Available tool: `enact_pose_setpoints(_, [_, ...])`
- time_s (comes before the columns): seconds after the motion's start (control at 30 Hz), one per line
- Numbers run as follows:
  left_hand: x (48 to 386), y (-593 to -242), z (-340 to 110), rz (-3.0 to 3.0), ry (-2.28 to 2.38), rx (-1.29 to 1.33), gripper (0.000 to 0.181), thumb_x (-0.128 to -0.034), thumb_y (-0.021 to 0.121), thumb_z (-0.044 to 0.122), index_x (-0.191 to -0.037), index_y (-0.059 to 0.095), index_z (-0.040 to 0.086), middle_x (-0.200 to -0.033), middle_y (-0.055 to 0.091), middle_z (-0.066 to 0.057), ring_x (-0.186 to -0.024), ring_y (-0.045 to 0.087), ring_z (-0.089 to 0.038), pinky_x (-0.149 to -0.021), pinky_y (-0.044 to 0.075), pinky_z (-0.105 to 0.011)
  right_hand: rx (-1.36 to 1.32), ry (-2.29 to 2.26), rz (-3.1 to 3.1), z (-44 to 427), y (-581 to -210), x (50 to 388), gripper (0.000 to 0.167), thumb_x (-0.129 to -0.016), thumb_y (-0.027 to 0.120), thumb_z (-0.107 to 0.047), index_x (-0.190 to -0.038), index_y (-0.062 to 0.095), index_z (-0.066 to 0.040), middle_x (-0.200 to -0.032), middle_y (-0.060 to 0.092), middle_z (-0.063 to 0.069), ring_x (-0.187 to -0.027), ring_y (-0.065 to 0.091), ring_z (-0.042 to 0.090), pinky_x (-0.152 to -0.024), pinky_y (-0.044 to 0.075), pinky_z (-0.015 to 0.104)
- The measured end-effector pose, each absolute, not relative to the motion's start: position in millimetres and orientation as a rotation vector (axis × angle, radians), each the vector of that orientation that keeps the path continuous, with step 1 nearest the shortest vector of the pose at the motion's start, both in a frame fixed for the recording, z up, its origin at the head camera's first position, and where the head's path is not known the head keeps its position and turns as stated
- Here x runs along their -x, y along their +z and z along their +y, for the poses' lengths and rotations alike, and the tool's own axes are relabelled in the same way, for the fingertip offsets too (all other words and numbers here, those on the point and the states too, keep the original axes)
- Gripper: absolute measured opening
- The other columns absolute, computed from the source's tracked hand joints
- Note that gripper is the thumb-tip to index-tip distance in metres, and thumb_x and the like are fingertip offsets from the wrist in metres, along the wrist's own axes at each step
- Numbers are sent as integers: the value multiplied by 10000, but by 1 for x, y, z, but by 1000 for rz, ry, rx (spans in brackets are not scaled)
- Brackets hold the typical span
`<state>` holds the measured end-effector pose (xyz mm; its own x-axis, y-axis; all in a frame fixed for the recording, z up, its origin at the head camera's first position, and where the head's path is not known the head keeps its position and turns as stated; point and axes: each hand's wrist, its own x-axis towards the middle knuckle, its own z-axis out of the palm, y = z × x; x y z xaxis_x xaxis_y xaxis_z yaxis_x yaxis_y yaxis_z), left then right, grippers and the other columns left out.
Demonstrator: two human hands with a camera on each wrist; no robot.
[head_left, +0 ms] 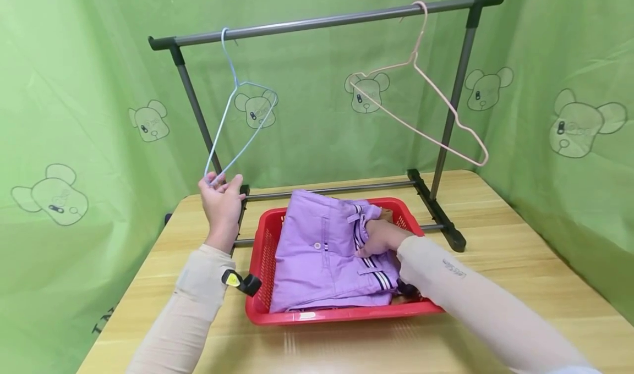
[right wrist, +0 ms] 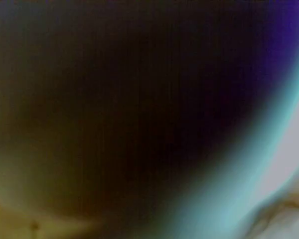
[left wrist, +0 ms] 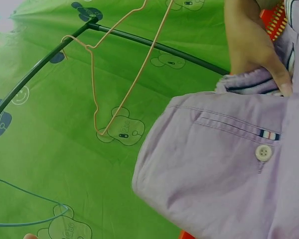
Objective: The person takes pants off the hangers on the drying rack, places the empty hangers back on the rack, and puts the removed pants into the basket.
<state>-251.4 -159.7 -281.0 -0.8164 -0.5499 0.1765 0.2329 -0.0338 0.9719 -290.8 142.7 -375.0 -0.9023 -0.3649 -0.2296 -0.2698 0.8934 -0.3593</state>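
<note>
A pair of folded purple pants (head_left: pixel 307 253) lies in a red plastic basket (head_left: pixel 257 302). My right hand (head_left: pixel 380 237) grips the pants at the striped waistband, thumb in front and most of the other fingers hidden by the cloth. At the left, a light blue wire hanger (head_left: pixel 231 96) hangs from the rack bar, turned at an angle. My left hand (head_left: pixel 223 206) holds its lower corner with curled fingers, the thumb standing apart. The left wrist view shows the pants' buttoned pocket (left wrist: pixel 263 153) close up. Dark blur fills the right wrist view.
A grey metal rack (head_left: pixel 322 23) with black joints stands on the wooden table (head_left: pixel 495 242) behind the basket. From its right part hangs a pink wire hanger (head_left: pixel 416 126). A green printed curtain (head_left: pixel 307 60) surrounds the table at the back and sides.
</note>
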Motion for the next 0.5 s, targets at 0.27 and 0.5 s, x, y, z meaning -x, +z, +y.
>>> enact_pose_setpoints(0.27, [251, -292, -162, -1793, -1892, -346, 578, -897, 658, 64, -1369, 327, 34, -1289, 470, -93, -1024, 508, -156, -762, 549, -278, 481, -535, 2741, 152, -365, 292, 542, -790, 786, -387, -956, 532, 63, -817, 560, 119, -744, 576, 239, -704, 501, 364])
enact_pose_setpoints(0.5, [251, -300, -161, -1847, -1908, -330, 577, -900, 648, 58, -1370, 317, 10, -1284, 462, -122, -977, 515, -160, -673, 534, -221, 472, -551, 2795, 158, -351, 289, 467, -805, 763, -422, -853, 575, 2, -754, 572, 94, -707, 567, 223, -690, 493, 365])
